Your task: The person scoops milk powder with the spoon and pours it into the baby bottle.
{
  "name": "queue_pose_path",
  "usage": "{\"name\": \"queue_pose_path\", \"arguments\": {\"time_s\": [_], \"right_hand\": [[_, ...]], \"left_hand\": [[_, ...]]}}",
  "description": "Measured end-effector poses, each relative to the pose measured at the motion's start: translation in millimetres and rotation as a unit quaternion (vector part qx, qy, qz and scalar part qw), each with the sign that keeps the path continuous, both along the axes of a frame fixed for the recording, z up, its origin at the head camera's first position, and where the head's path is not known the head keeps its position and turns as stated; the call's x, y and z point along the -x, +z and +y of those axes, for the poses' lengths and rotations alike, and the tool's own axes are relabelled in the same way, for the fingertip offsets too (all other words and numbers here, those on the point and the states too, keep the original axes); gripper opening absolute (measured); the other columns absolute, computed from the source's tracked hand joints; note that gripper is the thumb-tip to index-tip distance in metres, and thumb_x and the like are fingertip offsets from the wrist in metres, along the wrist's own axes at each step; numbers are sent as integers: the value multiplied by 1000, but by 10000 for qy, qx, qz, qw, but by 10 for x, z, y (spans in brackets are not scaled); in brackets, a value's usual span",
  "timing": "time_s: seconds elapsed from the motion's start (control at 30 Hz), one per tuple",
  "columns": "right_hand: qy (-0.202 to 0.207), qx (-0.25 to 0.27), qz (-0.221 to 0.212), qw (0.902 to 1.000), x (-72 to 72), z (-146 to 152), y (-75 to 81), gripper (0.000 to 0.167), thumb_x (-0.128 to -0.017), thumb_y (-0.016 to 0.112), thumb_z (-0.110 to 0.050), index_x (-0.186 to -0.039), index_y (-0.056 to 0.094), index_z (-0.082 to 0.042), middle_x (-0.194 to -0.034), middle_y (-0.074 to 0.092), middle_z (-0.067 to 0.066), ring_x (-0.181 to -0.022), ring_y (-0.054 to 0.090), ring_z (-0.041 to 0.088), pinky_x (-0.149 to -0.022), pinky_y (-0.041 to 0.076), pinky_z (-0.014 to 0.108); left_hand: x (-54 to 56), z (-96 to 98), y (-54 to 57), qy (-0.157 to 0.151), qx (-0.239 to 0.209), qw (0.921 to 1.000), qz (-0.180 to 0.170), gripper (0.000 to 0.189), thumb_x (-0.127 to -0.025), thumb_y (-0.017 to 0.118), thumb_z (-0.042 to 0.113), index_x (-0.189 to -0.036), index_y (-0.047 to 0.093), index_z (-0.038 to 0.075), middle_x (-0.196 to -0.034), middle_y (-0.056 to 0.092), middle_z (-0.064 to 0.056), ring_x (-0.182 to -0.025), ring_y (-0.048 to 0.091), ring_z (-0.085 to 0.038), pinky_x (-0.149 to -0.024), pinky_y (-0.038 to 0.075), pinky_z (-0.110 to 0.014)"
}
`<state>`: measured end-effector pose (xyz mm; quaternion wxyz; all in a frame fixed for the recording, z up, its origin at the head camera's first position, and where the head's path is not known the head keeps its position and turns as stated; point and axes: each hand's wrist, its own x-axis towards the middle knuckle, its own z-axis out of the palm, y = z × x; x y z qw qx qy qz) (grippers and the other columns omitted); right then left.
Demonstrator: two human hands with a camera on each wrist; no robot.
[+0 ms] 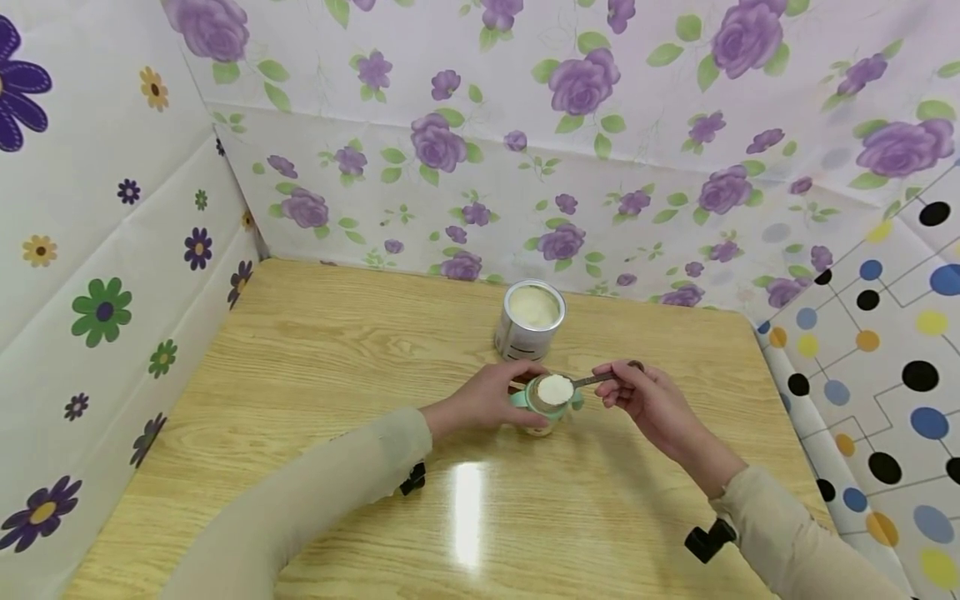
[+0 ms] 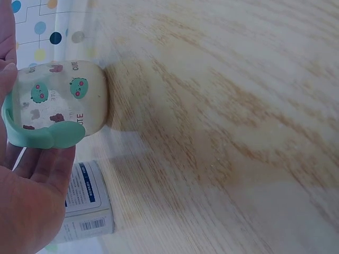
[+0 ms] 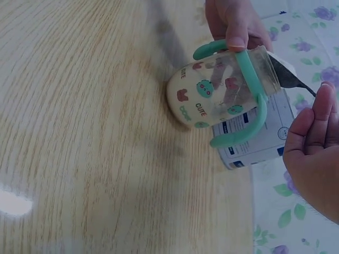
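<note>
My left hand [image 1: 491, 398] grips a clear baby bottle [image 3: 214, 100] with mint-green side handles and small cartoon prints. It stands upright on the table, uncapped, with cream-coloured contents visible low inside. Between the fingers of my right hand [image 1: 656, 412] is the handle of a metal spoon [image 3: 286, 78]. White powder [image 1: 556, 389] heaps the spoon's bowl, which lies right at the bottle's mouth; whether it touches the rim I cannot tell. Just behind the bottle is an open tin [image 1: 521, 340] of pale yellowish powder.
The wood-grain table [image 1: 337, 333] meets a purple-flowered cloth wall [image 1: 495, 192] at the back. Printed sheets also flank it: flowers on the left and coloured dots [image 1: 885, 375] on the right. A light reflection shines on the tabletop near the front.
</note>
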<state>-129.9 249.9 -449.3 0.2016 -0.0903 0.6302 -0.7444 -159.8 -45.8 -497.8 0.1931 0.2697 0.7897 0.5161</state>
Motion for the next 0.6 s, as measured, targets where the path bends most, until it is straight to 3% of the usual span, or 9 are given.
{"name": "queue_pose_path", "arguments": {"time_s": [0.37,0.5,0.6], "right_hand": [[-59,-406,166,9990,35,-32,65,42,-117,48,-29,-125,69,7,-96,77,1,-86,70,11,-82,61,26],[-4,-857,444,9953,69,-69,110,44,-116,49,-31,-124,69,8,-95,77,3,-85,70,16,-83,62,29],[103,-1413,822,9865,106,-121,165,44,-116,50,-32,-122,71,6,-95,78,7,-85,72,20,-82,63,31]], "left_hand": [[6,-2,-17,-11,-44,10000,35,71,-84,95,32,-145,62,19,-136,67,4,-129,61,-14,-108,53,-30],[5,-3,-11,-12,-16,10000,85,72,-84,96,32,-145,62,18,-136,67,3,-129,61,-14,-107,53,-29],[5,-3,-11,-18,5,9999,139,72,-83,96,31,-145,62,17,-137,67,2,-129,61,-15,-107,54,-29]]}}
